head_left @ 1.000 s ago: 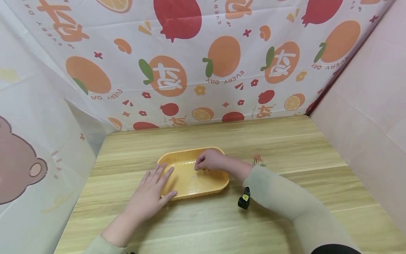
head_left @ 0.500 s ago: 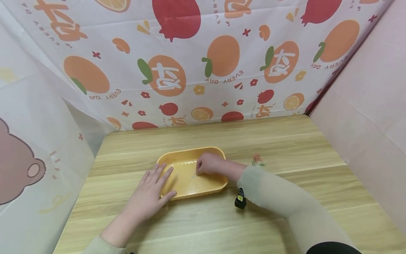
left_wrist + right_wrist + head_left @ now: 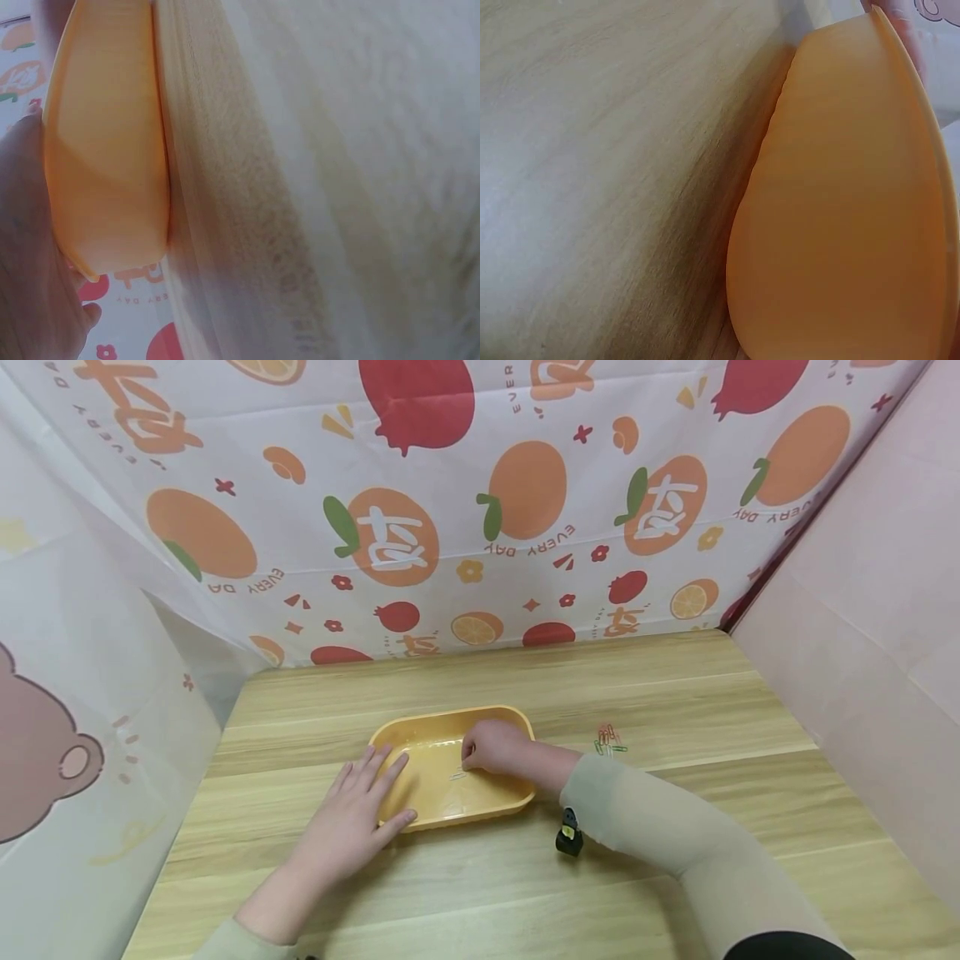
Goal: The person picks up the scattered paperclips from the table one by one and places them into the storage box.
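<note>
1. Head view: your left hand [image 3: 352,818] lies across the left end of the yellow tray [image 3: 435,797], fingers straight and spread apart, thumb over the near rim.
2. Head view: your right hand [image 3: 497,746] is inside the tray, fingers curled, tips beside small pale pieces [image 3: 457,775] on its floor. I cannot tell whether you pinch one.
3. Head view alone records paper clips [image 3: 609,742], red and green among them, on the wooden table [image 3: 675,710] right of the tray, well apart from it.
4. Left wrist view adds the tray's outer wall, its base on the table, your hand against the rim.
5. Right wrist view gives a longer stretch of outer wall, which hides the interior.
</note>
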The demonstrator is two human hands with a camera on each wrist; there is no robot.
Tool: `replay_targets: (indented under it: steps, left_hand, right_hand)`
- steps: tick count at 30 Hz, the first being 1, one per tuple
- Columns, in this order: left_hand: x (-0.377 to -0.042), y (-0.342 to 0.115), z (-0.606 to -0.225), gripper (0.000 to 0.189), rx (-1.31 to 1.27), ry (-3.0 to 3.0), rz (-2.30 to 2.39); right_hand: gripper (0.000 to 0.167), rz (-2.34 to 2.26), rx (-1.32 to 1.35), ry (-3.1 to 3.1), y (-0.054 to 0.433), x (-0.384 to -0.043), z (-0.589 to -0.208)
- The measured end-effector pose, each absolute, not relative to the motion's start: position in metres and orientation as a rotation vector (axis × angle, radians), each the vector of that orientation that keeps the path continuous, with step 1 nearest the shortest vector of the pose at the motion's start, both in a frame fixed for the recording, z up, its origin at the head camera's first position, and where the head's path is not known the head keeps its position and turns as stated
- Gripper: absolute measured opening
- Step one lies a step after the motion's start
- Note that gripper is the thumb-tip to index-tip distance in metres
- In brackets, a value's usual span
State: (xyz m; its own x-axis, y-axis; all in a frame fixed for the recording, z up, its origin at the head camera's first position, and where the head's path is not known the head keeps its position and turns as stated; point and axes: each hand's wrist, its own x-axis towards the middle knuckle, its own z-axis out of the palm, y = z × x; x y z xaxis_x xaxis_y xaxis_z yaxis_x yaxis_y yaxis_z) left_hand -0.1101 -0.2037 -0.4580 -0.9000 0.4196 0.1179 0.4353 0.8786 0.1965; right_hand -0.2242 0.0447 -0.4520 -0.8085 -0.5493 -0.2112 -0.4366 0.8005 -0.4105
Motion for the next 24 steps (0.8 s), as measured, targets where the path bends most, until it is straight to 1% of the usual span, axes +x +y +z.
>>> replay_targets:
  steps: [9,15,20,24]
  left_hand:
    - [-0.111,-0.204,-0.456,0.080,-0.689,-2.971,-0.326]
    - [-0.112,-0.204,-0.456,0.080,-0.689,-2.976,-0.338]
    - [-0.112,-0.204,-0.456,0.080,-0.688,-2.977,-0.336]
    - [-0.112,-0.204,-0.456,0.079,-0.689,-2.979,-0.341]
  right_hand:
    - [0.007,-0.568,-0.738,2.656,0.048,-0.223,-0.447]
    - [0.005,-0.644,-0.795,2.643,0.052,-0.224,-0.442]
    - [0.006,-0.696,-0.825,2.656,0.057,-0.225,-0.437]
    - [0.008,-0.795,-0.771,2.632,0.062,-0.225,-0.431]
